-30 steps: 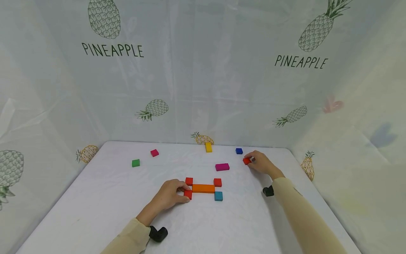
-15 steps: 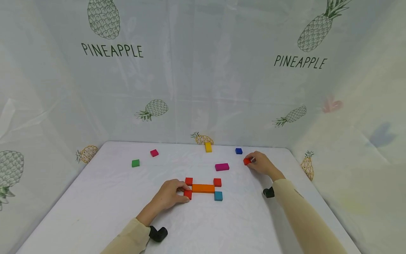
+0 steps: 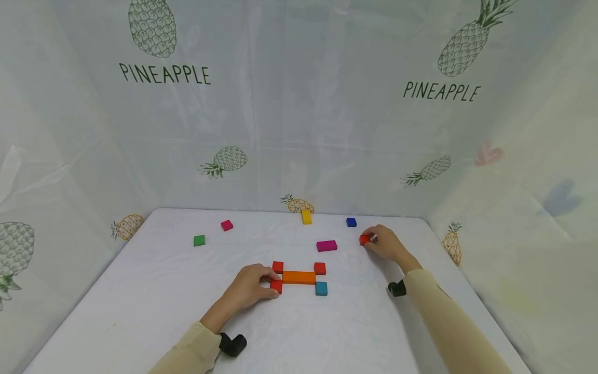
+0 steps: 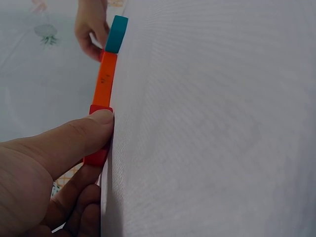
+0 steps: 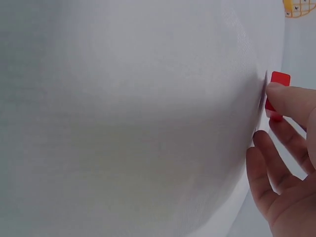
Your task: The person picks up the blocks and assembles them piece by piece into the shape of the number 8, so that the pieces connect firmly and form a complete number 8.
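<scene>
My left hand [image 3: 252,284] pinches a red block [image 3: 276,286] between thumb and fingers at the left end of an orange bar [image 3: 299,278]. Another red block [image 3: 277,267] sits just behind it. At the bar's right end are a third red block [image 3: 320,268] at the back and a teal block [image 3: 321,289] in front. Off to the right, my right hand [image 3: 385,243] pinches a separate red block [image 3: 364,240]; in the right wrist view this red block [image 5: 279,81] shows between thumb and fingertip, close to the tabletop.
Behind the arrangement lie a magenta block [image 3: 326,245], a blue block [image 3: 351,222] and a yellow block [image 3: 306,216]. Further left are a pink-red block [image 3: 226,225] and a green block [image 3: 199,240]. A pineapple-print curtain [image 3: 299,114] hangs along the table's back edge.
My right hand, with the red block in its fingers, has shifted slightly toward me. The left hand and the blocks around the orange bar stay as they were.
</scene>
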The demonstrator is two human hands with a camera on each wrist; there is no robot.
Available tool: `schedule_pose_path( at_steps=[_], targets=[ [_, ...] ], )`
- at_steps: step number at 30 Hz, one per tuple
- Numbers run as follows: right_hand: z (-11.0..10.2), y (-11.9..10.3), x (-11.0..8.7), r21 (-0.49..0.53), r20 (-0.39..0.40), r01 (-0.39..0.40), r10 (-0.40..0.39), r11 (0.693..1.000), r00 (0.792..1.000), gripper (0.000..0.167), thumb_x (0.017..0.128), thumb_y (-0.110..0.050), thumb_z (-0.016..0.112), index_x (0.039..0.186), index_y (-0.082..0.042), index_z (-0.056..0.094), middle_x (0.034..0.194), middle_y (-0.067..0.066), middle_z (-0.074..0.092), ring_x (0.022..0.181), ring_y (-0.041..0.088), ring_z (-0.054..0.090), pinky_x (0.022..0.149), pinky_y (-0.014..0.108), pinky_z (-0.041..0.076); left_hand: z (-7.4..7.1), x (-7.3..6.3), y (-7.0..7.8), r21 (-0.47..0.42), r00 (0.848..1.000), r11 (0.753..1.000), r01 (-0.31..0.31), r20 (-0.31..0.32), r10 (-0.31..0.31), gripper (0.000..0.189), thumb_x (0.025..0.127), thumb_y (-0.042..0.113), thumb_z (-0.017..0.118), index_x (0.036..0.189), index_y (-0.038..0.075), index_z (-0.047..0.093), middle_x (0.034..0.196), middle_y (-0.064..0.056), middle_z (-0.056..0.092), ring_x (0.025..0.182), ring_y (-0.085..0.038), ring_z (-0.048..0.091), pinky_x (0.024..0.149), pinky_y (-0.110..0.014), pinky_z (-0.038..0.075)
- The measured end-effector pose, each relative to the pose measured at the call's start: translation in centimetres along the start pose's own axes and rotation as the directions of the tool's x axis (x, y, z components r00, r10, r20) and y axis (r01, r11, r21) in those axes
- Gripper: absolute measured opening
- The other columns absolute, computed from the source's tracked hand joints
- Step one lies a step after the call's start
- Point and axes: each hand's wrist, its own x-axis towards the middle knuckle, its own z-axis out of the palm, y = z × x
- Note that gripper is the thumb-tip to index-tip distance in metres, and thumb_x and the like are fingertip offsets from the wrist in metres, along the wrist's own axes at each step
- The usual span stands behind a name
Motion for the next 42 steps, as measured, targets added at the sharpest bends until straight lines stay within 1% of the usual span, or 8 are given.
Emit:
schedule_pose_path(
  at_steps=[4,7,11,18,31,38,42],
  targets=[
    [0.1,-0.1,-0.5,-0.003,-0.012,0.016,-0.016,1.000,1.000,0.029,0.096,-0.008,0.075,0.123,0.000,0.071,0.115,0.019,0.066,0.100,0.032,0.064,0.093,0.051,0.056,0.1,0.1,-0.1,0.007,1.000,1.000,0.009,0.000,-0.009,0.028,0.082,0.024,0.094,0.106,0.025,0.080,0.100,0.005,0.066,0.098,-0.017,0.057,0.089,-0.041,0.056],
    [0.1,-0.4,-0.8,0.000,-0.022,0.006,-0.006,1.000,1.000,0.027,0.096,-0.008,0.076,0.122,-0.001,0.071,0.112,0.018,0.066,0.098,0.031,0.064,0.091,0.050,0.057,0.1,0.1,-0.1,0.006,1.000,1.000,0.013,0.001,-0.013,0.028,0.082,0.024,0.094,0.106,0.025,0.079,0.101,0.005,0.066,0.098,-0.017,0.057,0.089,-0.041,0.056],
    [0.2,-0.7,-1.2,0.002,-0.031,-0.029,0.029,1.000,0.999,0.027,0.096,-0.009,0.076,0.122,-0.003,0.072,0.112,0.015,0.066,0.099,0.030,0.063,0.091,0.048,0.057,0.1,0.1,-0.1,-0.002,1.000,1.000,0.015,0.001,-0.015,0.028,0.082,0.024,0.094,0.106,0.025,0.079,0.101,0.005,0.066,0.099,-0.017,0.057,0.089,-0.042,0.056],
    [0.4,-1.5,-2.1,0.002,-0.037,-0.028,0.028,1.000,0.999,0.029,0.095,-0.009,0.077,0.123,-0.002,0.071,0.113,0.015,0.066,0.098,0.029,0.063,0.090,0.047,0.058,0.1,0.1,0.0,0.008,1.000,1.000,0.009,-0.001,-0.009,0.029,0.082,0.024,0.094,0.107,0.025,0.080,0.101,0.005,0.066,0.099,-0.017,0.057,0.089,-0.042,0.056],
    [0.9,-2.7,-3.9,0.016,-0.056,-0.044,0.045,0.999,0.997,0.027,0.094,-0.008,0.077,0.120,-0.002,0.072,0.108,0.014,0.067,0.093,0.027,0.061,0.086,0.045,0.057,0.2,0.1,-0.3,0.005,1.000,1.000,0.006,-0.001,-0.006,0.028,0.082,0.024,0.094,0.106,0.025,0.080,0.099,0.005,0.066,0.097,-0.017,0.057,0.088,-0.041,0.056],
    [1.4,-3.1,-4.5,0.029,-0.054,-0.089,0.091,0.996,0.994,0.029,0.094,-0.013,0.079,0.121,-0.006,0.072,0.109,0.012,0.067,0.096,0.026,0.061,0.086,0.041,0.058,0.1,0.1,-0.2,-0.002,1.000,1.000,0.012,0.001,-0.012,0.028,0.082,0.024,0.094,0.106,0.025,0.080,0.100,0.005,0.066,0.098,-0.016,0.057,0.090,-0.041,0.056],
    [1.5,-3.6,-5.0,0.039,-0.054,-0.083,0.085,0.996,0.995,0.029,0.094,-0.013,0.079,0.120,-0.005,0.072,0.108,0.012,0.067,0.095,0.026,0.061,0.085,0.040,0.058,0.1,0.1,-0.2,-0.001,1.000,1.000,0.012,0.002,-0.012,0.029,0.081,0.024,0.094,0.106,0.026,0.080,0.099,0.005,0.065,0.098,-0.016,0.057,0.089,-0.041,0.056]
  ],
)
